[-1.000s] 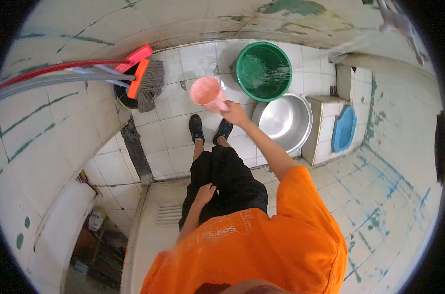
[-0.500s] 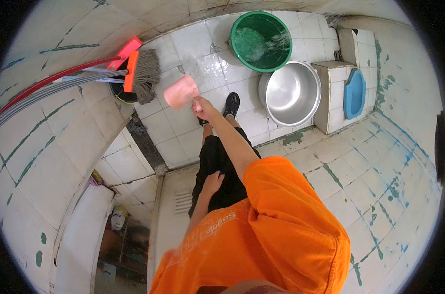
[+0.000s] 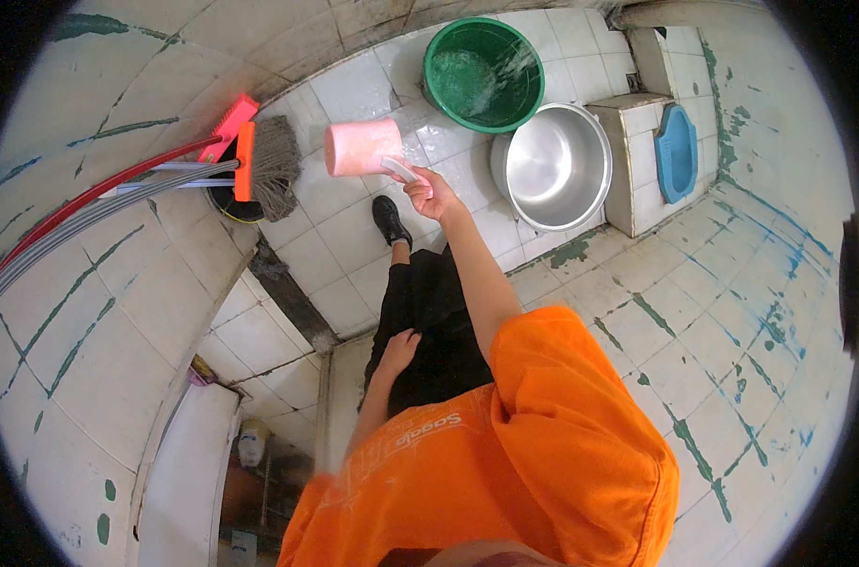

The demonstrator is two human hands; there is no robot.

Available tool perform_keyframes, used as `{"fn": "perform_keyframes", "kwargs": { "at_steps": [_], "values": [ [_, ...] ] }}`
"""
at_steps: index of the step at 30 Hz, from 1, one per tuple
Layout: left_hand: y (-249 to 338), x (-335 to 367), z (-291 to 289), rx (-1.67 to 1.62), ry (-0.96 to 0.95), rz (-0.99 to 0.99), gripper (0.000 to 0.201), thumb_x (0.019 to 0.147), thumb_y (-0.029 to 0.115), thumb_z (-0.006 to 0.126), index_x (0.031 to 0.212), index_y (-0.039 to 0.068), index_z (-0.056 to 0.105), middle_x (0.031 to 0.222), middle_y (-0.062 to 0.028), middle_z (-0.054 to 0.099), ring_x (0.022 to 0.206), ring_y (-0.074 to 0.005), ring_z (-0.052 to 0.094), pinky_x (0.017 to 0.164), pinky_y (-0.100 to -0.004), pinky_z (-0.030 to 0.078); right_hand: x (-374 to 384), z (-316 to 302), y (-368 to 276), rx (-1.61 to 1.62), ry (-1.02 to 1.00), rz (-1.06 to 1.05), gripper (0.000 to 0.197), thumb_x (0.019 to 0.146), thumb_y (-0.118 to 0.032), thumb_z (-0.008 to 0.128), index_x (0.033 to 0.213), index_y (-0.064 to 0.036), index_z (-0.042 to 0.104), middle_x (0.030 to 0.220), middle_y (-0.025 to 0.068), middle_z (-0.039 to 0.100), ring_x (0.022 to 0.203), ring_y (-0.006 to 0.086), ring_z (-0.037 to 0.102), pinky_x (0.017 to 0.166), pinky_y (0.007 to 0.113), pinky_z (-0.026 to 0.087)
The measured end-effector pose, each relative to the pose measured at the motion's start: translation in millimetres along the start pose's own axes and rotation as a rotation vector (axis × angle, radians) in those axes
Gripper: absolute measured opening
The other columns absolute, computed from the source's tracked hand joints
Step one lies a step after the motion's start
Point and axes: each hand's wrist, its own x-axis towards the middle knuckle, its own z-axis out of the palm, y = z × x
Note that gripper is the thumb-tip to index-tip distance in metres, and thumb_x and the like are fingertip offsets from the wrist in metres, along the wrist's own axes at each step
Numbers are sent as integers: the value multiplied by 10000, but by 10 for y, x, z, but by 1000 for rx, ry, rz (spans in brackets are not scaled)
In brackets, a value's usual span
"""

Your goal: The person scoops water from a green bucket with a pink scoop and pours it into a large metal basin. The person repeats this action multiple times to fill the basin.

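My right hand [image 3: 431, 195] is closed round the handle of a pink plastic dipper [image 3: 363, 147]. The dipper is tilted on its side above the wet tiles, left of the green basin; what is inside it is hidden. My left hand [image 3: 398, 353] lies low against my black trousers [image 3: 439, 307], its fingers curled into the cloth. At the far side, water splashes into the green basin [image 3: 484, 113]. A large aluminium pot [image 3: 554, 170], with no water visible in it, stands beside the basin, nearer me.
Mops and brushes with long handles lean at the left, including a grey mop head [image 3: 278, 170] by a dark bucket [image 3: 231, 203]. A tiled ledge [image 3: 628, 156] and a blue squat-toilet-shaped fixture [image 3: 676, 154] stand at right. A dark threshold strip [image 3: 292, 293] crosses the floor.
My right hand has moved right with the dipper, which has turned from a slant to nearly level. My right foot has gone from sight. My left hand stays on the trousers.
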Motion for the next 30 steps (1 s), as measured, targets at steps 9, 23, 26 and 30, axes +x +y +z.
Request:
{"fn": "perform_keyframes", "kwargs": {
  "at_steps": [9, 23, 26, 30],
  "values": [
    [103, 94, -79, 96, 11, 43, 461, 842, 312, 455, 1089, -72, 527, 1076, -258, 542, 1039, -371, 507, 892, -379, 400, -336, 514, -119, -742, 272, -482, 386, 877, -358, 486, 1016, 1, 513, 553, 22, 475, 416, 84, 448, 382, 210, 400],
    [727, 1198, -288, 150, 199, 582, 258, 757, 236, 594, 890, 20, 552, 850, -162, 593, 772, -343, 578, 680, -421, 467, 557, -577, -3309, -2497, 1406, -694, 283, 869, -250, 371, 990, -19, 481, 864, 205, 620, 768, 345, 626, 662, 423, 513],
    [1021, 1404, -500, 361, -26, 421, 218, 726, 236, 611, 812, 45, 553, 786, -128, 589, 749, -295, 594, 646, -380, 487, 1027, -823, -3737, -2596, 1373, -529, 292, 883, -250, 334, 957, -43, 526, 901, 212, 615, 814, 338, 621, 704, 413, 510],
    [905, 1649, -564, 374, -52, 429, 205, 705, 239, 623, 757, 55, 547, 756, -100, 586, 721, -253, 601, 603, -356, 489, 1604, -1119, -3778, -2410, 1481, -601, 283, 885, -213, 333, 922, -45, 558, 901, 223, 611, 850, 339, 613, 739, 413, 502]
  ]
}}
